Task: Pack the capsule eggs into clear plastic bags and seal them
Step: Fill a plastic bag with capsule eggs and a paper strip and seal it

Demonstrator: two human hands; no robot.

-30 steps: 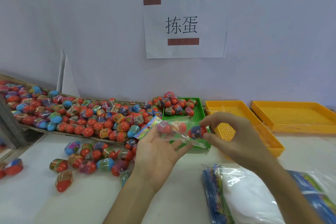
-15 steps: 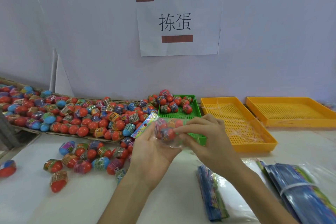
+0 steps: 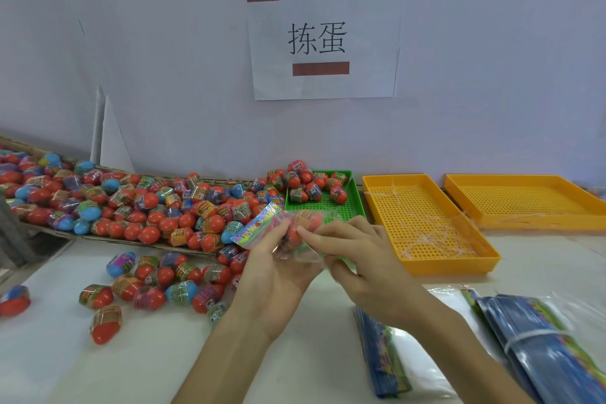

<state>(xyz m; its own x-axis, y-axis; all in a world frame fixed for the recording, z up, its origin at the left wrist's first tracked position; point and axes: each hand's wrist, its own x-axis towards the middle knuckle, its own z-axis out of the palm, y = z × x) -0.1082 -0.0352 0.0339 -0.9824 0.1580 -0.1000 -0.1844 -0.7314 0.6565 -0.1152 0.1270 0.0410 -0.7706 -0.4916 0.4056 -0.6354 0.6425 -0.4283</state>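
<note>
At frame centre, both hands, left and right, pinch a bag holding eggs. Thin, slippery film, light load: best held by its printed top strip.

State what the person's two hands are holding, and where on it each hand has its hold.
Both hold one small clear plastic bag of capsule eggs: the left hand near its colourful header end, the right hand at the opposite end.

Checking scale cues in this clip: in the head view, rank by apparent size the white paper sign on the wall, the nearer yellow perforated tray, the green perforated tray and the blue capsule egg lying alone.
1. White paper sign
2. Nearer yellow perforated tray, close to the sign; foreshortening makes that unsure
3. Green perforated tray
4. Blue capsule egg
</note>
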